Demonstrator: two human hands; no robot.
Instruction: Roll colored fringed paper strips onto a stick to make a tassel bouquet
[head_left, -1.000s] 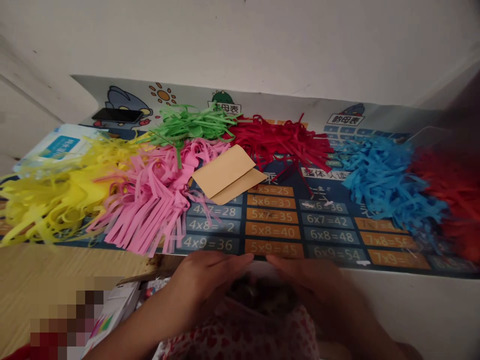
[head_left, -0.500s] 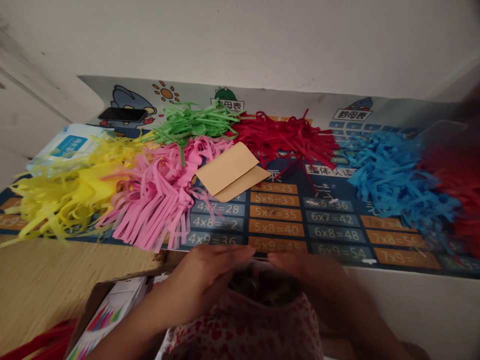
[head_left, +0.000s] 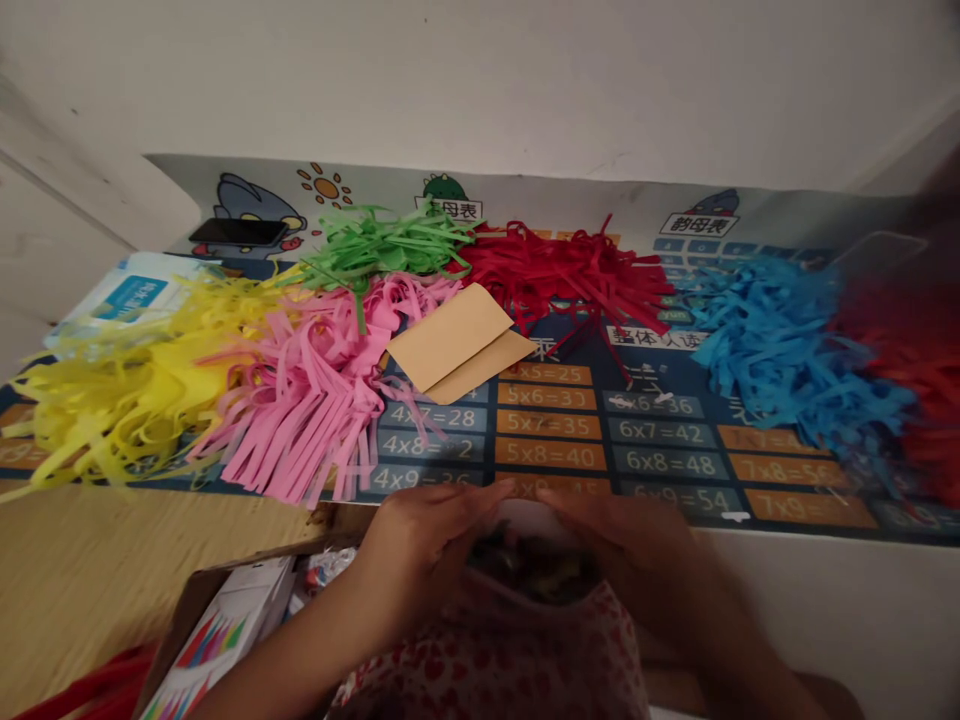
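Observation:
Close to the desk's front edge, a white bag [head_left: 517, 650] printed with red hearts gapes upward, its dark contents too dim to make out. My left hand [head_left: 431, 530] is closed on the left of the bag's mouth. Opposite it, my right hand [head_left: 626, 535] grips the right side, with its fingers a little blurred. Both sets of fingertips come near each other at the far rim. Beyond them on the desk lies a folded tan paper [head_left: 457, 340], overlapping a heap of pink paper fringe [head_left: 307, 400].
Fringe heaps in yellow [head_left: 142, 390], green [head_left: 390, 245], red [head_left: 562, 270] and blue [head_left: 802, 350] cover the desk mat [head_left: 551, 425]. A phone [head_left: 240, 232] and a white-blue packet [head_left: 135, 295] are at left. Below stands a box with a colour-pencil pack [head_left: 217, 630].
Both hands have shifted slightly, and the far rim of the bag has risen between them, showing its pale inner side. The desk items appear unmoved apart from a small view shift.

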